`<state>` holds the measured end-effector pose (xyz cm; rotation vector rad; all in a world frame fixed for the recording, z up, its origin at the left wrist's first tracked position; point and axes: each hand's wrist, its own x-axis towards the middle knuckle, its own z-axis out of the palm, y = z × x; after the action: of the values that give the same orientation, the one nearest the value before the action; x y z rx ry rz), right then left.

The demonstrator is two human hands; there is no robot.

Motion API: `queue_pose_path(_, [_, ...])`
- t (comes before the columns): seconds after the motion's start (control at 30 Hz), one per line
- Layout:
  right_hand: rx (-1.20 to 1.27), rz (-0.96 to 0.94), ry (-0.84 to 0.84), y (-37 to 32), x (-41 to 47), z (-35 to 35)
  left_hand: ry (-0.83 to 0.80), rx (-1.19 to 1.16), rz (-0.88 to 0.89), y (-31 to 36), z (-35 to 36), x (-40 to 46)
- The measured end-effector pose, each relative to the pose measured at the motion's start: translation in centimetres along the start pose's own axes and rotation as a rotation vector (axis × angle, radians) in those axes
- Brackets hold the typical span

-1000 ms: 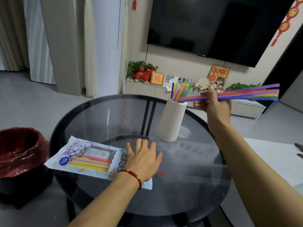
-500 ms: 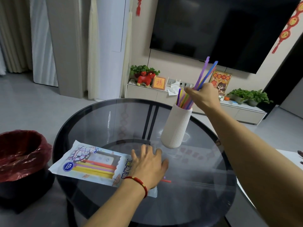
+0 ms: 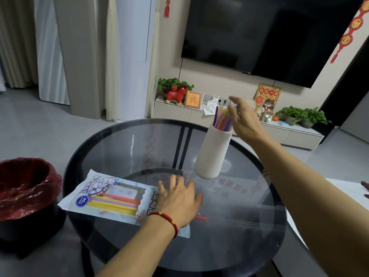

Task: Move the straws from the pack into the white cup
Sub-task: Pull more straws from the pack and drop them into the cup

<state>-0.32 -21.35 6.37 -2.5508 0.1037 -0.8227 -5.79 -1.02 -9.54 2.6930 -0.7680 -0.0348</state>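
Note:
A ribbed white cup [image 3: 212, 154] stands on the round glass table [image 3: 123, 142], with several coloured straws [image 3: 222, 118] sticking out of its top. My right hand [image 3: 242, 119] hovers just above and to the right of the cup, fingers spread, touching the straw tops. A white straw pack [image 3: 107, 198] lies flat at the table's left, with red, purple and yellow straws showing through its window. My left hand [image 3: 178, 200] rests flat, fingers apart, on the pack's right end. Red and purple straw tips [image 3: 200, 216] poke out from under it.
A black bin with a red liner [image 3: 26, 188] stands on the floor left of the table. A white surface [image 3: 347, 188] lies at the right. Behind the table runs a low cabinet [image 3: 235, 122] with plants and ornaments under a wall television.
My right hand swung the bundle of straws upright, pushed it down into the cup and released it. My left hand stayed on the pack.

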Motion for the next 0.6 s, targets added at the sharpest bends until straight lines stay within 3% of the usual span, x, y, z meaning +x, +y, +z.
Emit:
queue_pose_path(0.07, [-0.019, -0.038, 0.086, 0.2, 0.1, 0.0, -0.019, 0.011, 0.003, -0.2, 0.0, 0.1])
queue_pose_path(0.23, [-0.225, -0.101, -0.096, 1.6, 0.3, 0.6, -0.168, 0.104, 0.089, -0.5, 0.4, -0.3])
queue_pose_path(0.43, [-0.076, -0.229, 0.220, 0.6, -2.9, -0.2, -0.396, 0.232, 0.207, -2.3, 0.0, -0.9])
queue_pose_path(0.53, [-0.007, -0.303, 0.238, 0.8, -6.7, -0.8, -0.449, 0.224, 0.236, -3.1, -0.5, -1.2])
queue_pose_path(0.6, [0.089, -0.212, 0.226, 1.6, -9.5, -0.6, -0.476, 0.210, 0.244, -3.4, -0.9, -1.1])
